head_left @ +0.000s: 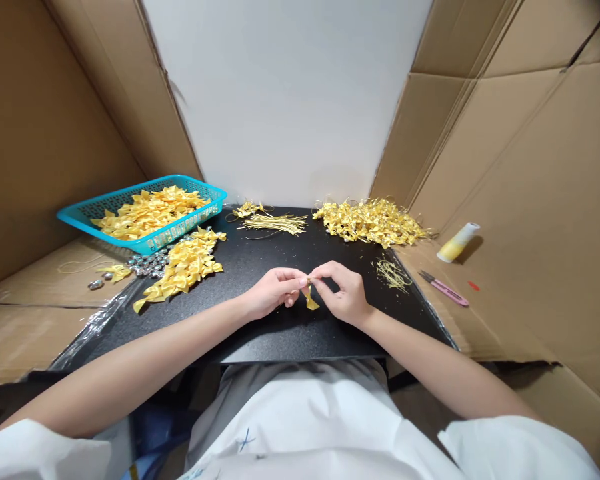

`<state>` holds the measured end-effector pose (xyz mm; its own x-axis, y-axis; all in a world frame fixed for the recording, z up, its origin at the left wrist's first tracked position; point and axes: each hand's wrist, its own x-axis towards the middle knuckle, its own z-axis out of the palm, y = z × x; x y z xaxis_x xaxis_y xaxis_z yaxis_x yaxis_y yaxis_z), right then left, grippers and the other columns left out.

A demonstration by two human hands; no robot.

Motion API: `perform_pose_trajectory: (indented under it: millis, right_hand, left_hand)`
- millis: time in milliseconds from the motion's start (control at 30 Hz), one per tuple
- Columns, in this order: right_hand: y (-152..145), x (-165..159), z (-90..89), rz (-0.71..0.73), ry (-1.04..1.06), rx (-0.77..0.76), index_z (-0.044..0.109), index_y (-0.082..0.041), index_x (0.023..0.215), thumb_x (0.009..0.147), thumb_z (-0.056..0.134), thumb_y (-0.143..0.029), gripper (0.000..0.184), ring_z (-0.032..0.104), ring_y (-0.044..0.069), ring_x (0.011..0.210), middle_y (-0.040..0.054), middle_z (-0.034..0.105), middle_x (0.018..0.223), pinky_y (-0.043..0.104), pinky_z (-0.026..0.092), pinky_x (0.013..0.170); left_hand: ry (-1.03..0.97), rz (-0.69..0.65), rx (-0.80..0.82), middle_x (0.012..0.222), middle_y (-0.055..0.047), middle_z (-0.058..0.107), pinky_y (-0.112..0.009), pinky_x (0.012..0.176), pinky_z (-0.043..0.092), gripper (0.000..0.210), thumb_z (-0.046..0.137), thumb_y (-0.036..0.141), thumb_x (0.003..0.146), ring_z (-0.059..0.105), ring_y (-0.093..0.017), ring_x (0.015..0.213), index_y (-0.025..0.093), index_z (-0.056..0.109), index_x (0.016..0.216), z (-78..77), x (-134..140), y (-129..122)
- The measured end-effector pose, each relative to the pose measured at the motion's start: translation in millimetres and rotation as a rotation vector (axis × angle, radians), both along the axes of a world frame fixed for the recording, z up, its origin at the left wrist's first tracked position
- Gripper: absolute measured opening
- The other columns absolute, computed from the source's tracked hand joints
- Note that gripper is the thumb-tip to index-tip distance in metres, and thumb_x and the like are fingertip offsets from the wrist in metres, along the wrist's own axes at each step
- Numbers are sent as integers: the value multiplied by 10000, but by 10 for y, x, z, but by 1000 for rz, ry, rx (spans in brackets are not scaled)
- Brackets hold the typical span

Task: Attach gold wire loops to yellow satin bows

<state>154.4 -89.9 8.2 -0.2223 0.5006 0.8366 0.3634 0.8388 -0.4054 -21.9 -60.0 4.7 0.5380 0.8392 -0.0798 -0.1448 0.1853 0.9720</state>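
Observation:
My left hand (274, 292) and my right hand (346, 293) meet over the front middle of the black table, fingertips almost touching. Between them hangs a small yellow ribbon bow (312, 303), its lower loop showing below the fingers. Left thumb and fingers pinch the bow near its top. The right thumb and forefinger are pressed together at the same spot; whether they grip the bow or a thin tie is hidden. Left of my hands lies a heap of loose yellow bows (187, 262), beside silver bells or beads (151, 264).
A turquoise basket (87, 227) of yellow bows stands back left. Gold ties (276, 223) lie at the back middle, with a pile of tied bows (373, 222) to their right. Cut tie ends (393, 275), pink-handled scissors (447, 291) and a thread cone (459, 243) are at right. Cardboard walls (540, 200) enclose the table.

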Motion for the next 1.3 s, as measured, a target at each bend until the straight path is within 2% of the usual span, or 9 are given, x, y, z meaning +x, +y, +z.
perform_pose_trajectory:
  millis: [133, 233, 400, 533, 733, 900, 1167, 1300]
  right_hand:
    - [-10, 15, 19, -22, -13, 53, 611, -210, 823, 846, 556, -121, 107, 635, 164, 716, 39, 683, 770, 306, 523, 694]
    - [1, 20, 7, -41, -13, 83, 599, -210, 818, 842, 558, -116, 105, 634, 165, 710, 41, 679, 767, 312, 525, 687]
    - [28, 21, -38, -63, -39, 118, 580, -224, 819, 842, 555, -117, 112, 635, 168, 716, 36, 678, 773, 324, 529, 686]
    - [33, 30, -56, -42, -104, 209, 562, -230, 837, 830, 551, -90, 140, 615, 172, 710, 38, 675, 774, 342, 515, 681]
    - [10, 48, -43, -33, -196, 263, 570, -231, 826, 839, 538, -92, 143, 608, 177, 707, 43, 672, 765, 349, 498, 678]
    - [4, 54, -36, -45, -247, 330, 575, -221, 854, 839, 537, -80, 147, 612, 178, 710, 52, 676, 774, 348, 508, 675]
    - [15, 73, -73, -17, -239, 286, 591, -230, 883, 853, 543, -110, 133, 637, 185, 756, 50, 689, 802, 360, 511, 711]
    - [15, 64, -65, -20, -214, 264, 593, -232, 840, 839, 562, -112, 124, 644, 183, 735, 45, 695, 781, 359, 520, 693]
  left_hand:
    - [67, 79, 82, 508, 48, 536, -181, 411, 204, 279, 821, 335, 583, 296, -24, 421, 126, 696, 719, 27, 1, -17]
    - [104, 107, 126, 570, 17, 589, -185, 420, 213, 250, 767, 357, 648, 308, -34, 443, 125, 697, 708, 46, 5, -31]
    - [173, 141, 234, 593, 9, 610, -181, 440, 271, 182, 726, 310, 677, 387, -53, 467, 132, 682, 682, 57, 6, -44]
    - [188, 136, 313, 585, 12, 615, -184, 483, 347, 167, 718, 293, 685, 464, -70, 498, 133, 680, 660, 46, -5, -49]
    - [168, 113, 335, 603, -11, 658, -223, 576, 452, 207, 738, 328, 682, 567, -112, 556, 129, 682, 661, 37, -11, -60]
    - [164, 100, 359, 620, -25, 675, -238, 612, 472, 238, 742, 355, 692, 591, -128, 584, 124, 687, 678, 43, -18, -65]
    - [219, 110, 417, 611, -27, 657, -226, 548, 412, 288, 732, 396, 704, 530, -112, 538, 112, 690, 691, 70, -32, -110]
    - [224, 99, 416, 599, -20, 642, -219, 546, 395, 275, 738, 384, 694, 514, -107, 547, 114, 687, 675, 76, -34, -101]
